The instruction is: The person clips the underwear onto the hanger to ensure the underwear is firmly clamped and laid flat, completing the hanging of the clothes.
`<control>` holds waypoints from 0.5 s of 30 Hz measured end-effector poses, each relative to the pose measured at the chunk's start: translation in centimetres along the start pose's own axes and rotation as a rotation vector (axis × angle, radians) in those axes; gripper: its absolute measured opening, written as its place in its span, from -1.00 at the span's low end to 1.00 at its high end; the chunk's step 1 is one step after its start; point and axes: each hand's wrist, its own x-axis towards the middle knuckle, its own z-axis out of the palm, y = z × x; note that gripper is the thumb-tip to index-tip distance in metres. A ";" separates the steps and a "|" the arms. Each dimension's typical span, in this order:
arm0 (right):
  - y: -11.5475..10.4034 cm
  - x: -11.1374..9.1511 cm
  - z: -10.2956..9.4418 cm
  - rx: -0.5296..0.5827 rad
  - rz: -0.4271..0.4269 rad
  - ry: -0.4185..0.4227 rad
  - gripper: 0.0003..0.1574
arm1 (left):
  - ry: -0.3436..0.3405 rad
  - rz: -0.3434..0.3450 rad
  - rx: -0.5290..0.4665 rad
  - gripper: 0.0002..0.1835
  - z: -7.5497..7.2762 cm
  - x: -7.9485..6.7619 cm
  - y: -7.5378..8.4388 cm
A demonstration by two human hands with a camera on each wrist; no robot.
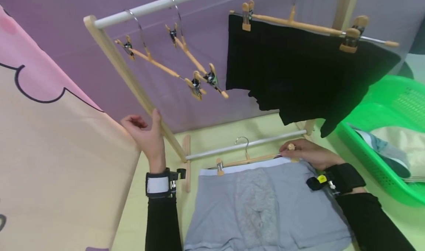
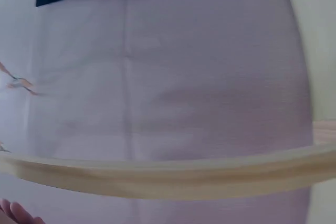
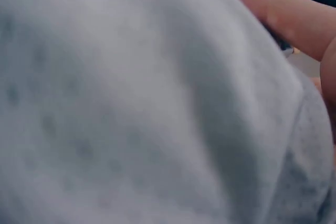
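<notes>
Grey boxer briefs (image 1: 216, 199) with a white waistband hang from a wooden clip hanger (image 1: 237, 163), low in front of the rack. At the hanger's right end, my right hand (image 1: 310, 154) grips it by the clip and waistband. The right wrist view is mostly filled by the pale grey cloth (image 3: 131, 103), with some fingers (image 3: 289, 19) at its edge. My left hand (image 1: 147, 138) is raised beside the rack's left wooden post (image 1: 132, 85), thumb up, fingers loosely bent and holding nothing. A few of its fingertips (image 2: 21, 213) show below the post in the left wrist view.
Two bare clip hangers (image 1: 159, 65) (image 1: 194, 61) hang at the left of the rack's white top bar (image 1: 149, 8). Black shorts (image 1: 282, 63) hang clipped at the right. A green basket (image 1: 368, 159) with folded clothes stands at right. A lower white bar (image 1: 216, 152) crosses behind the briefs.
</notes>
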 end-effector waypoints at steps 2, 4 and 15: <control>0.0 0.2 0.0 0.021 0.003 -0.007 -0.55 | -0.017 -0.016 0.027 -0.47 -0.1 0.2 -1.0; 0.0 0.2 0.0 0.063 0.005 -0.028 -0.56 | -0.069 -0.053 0.027 -0.51 -0.1 0.2 -2.1; -1.7 0.1 0.3 0.042 -0.079 -0.029 -0.68 | -0.292 -0.336 -0.048 -0.59 0.9 -1.1 -4.4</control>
